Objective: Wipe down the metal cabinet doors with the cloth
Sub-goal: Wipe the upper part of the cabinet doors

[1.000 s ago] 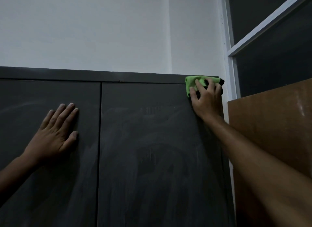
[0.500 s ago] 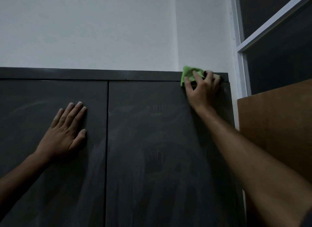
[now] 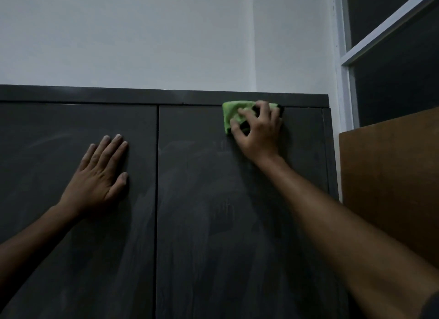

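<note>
A dark grey metal cabinet fills the lower view, with a left door (image 3: pixel 47 223) and a right door (image 3: pixel 213 235) split by a vertical seam. My right hand (image 3: pixel 257 131) grips a bunched green cloth (image 3: pixel 231 112) with curled fingers and presses it against the top edge of the right door. Part of the cloth is hidden under the fingers. My left hand (image 3: pixel 99 178) lies flat on the left door with straight fingers, holding nothing. Faint wipe streaks show on both doors.
A white wall (image 3: pixel 142 33) rises above the cabinet top. Right of the cabinet stands a brown board (image 3: pixel 392 188), with a white-framed dark window (image 3: pixel 392 64) above it.
My right hand has slid the cloth left along the top of the right door, away from its right corner. The view has shifted slightly; my left hand stays flat on the left door.
</note>
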Available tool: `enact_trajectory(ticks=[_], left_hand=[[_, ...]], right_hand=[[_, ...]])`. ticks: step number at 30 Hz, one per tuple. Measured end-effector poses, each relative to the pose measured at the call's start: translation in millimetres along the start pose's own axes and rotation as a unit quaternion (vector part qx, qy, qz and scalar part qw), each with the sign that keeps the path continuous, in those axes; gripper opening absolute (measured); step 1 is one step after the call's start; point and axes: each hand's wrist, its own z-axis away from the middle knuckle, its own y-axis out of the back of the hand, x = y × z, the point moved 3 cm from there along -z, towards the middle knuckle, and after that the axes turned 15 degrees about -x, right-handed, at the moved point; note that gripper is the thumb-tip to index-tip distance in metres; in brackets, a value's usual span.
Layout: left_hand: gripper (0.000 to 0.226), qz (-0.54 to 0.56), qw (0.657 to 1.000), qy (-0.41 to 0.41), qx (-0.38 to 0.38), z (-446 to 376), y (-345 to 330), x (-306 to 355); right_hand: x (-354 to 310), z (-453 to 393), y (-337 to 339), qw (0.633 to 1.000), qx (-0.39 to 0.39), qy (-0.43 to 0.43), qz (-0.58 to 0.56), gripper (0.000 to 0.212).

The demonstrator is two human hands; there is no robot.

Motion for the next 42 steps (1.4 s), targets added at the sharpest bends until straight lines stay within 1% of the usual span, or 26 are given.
enact_trajectory(ticks=[2, 3, 7, 8, 9, 11, 12, 13, 14, 17, 18, 20, 23, 24, 25, 27, 28, 29, 31, 33, 34, 35, 36, 39, 40, 42], left_hand=[[0.077, 0.001, 1.0, -0.002, -0.002, 0, 0, -1], [0.076, 0.0, 1.0, -0.003, -0.001, 1, 0, -1], [0.076, -0.002, 1.0, -0.003, 0.008, 0, -1, -1], [0.076, -0.001, 1.0, -0.004, 0.012, 0, -2, -1], [0.076, -0.001, 1.0, -0.004, 0.015, 0, -2, 0], [0.076, -0.001, 1.0, -0.003, 0.018, 0, -2, -1], [0.077, -0.001, 1.0, -0.003, 0.017, 0, -2, -1], [0.077, 0.0, 1.0, -0.004, 0.017, 0, -3, -2], [0.077, 0.002, 1.0, -0.006, 0.017, 0, -3, -2], [0.076, 0.002, 1.0, -0.007, 0.02, -1, -3, -1], [0.077, 0.002, 1.0, -0.006, 0.02, -1, -3, -1], [0.077, 0.002, 1.0, -0.005, 0.016, -1, -3, -1], [0.076, 0.003, 1.0, -0.005, 0.013, -1, -1, -3], [0.076, 0.003, 1.0, -0.006, 0.014, 0, -1, -2], [0.076, 0.004, 1.0, -0.007, 0.016, 0, -1, -1], [0.076, 0.006, 1.0, -0.006, 0.02, -1, -1, 0], [0.076, 0.007, 1.0, -0.005, 0.021, -1, -1, 1], [0.077, 0.008, 1.0, -0.005, 0.023, 0, -1, 1], [0.078, 0.009, 1.0, -0.003, 0.028, 0, 0, 2], [0.078, 0.012, 1.0, -0.003, 0.023, 0, 1, 2], [0.078, 0.013, 1.0, -0.004, 0.019, 0, 2, 3], [0.078, 0.012, 1.0, -0.005, 0.017, 0, 2, 3], [0.079, 0.01, 1.0, -0.005, 0.016, 0, 2, 3], [0.079, 0.007, 1.0, -0.003, 0.016, 0, 2, 3], [0.079, 0.006, 1.0, -0.002, 0.015, 0, 2, 3], [0.079, 0.007, 1.0, -0.002, 0.01, 0, 3, 3]], right_hand=[[12, 23, -2, 0.999, -0.01, 0.033, 0.015, 0.034], [25, 22, 3, 1.0, -0.006, 0.022, 0.021, 0.033], [54, -15, 20, 0.987, 0.043, -0.152, -0.006, 0.042], [49, -17, 18, 0.985, 0.042, -0.164, -0.012, 0.043], [43, -11, 14, 0.988, 0.036, -0.147, -0.009, 0.043], [40, 15, 8, 0.998, 0.01, -0.054, 0.011, 0.038], [49, 31, 7, 1.0, -0.01, -0.011, 0.026, 0.036], [63, 40, 12, 0.999, -0.029, 0.007, 0.043, 0.035], [80, 41, 19, 0.998, -0.035, -0.009, 0.057, 0.034], [114, 8, 41, 0.986, -0.004, -0.16, 0.05, 0.043], [115, 0, 42, 0.982, 0.0, -0.182, 0.045, 0.045], [105, 8, 34, 0.987, -0.003, -0.152, 0.045, 0.045], [109, 69, 19, 0.995, -0.038, -0.045, 0.074, 0.038], [121, 80, 20, 0.995, -0.041, -0.048, 0.081, 0.038], [133, 79, 26, 0.993, -0.035, -0.082, 0.074, 0.038], [149, 53, 35, 0.981, -0.009, -0.192, 0.04, 0.04], [149, 39, 39, 0.974, -0.003, -0.225, 0.028, 0.041], [145, 31, 39, 0.973, -0.005, -0.232, 0.023, 0.041], [128, 41, 33, 0.986, -0.018, -0.164, 0.039, 0.04], [123, 78, 27, 0.993, -0.051, -0.068, 0.077, 0.037], [128, 96, 27, 0.993, -0.068, -0.045, 0.088, 0.037], [138, 105, 30, 0.992, -0.077, -0.051, 0.09, 0.039], [146, 100, 35, 0.991, -0.078, -0.081, 0.078, 0.041], [152, 57, 43, 0.979, -0.043, -0.196, 0.038, 0.042], [143, 50, 41, 0.979, -0.041, -0.2, 0.025, 0.041], [117, 61, 28, 0.988, -0.052, -0.138, 0.037, 0.039]])
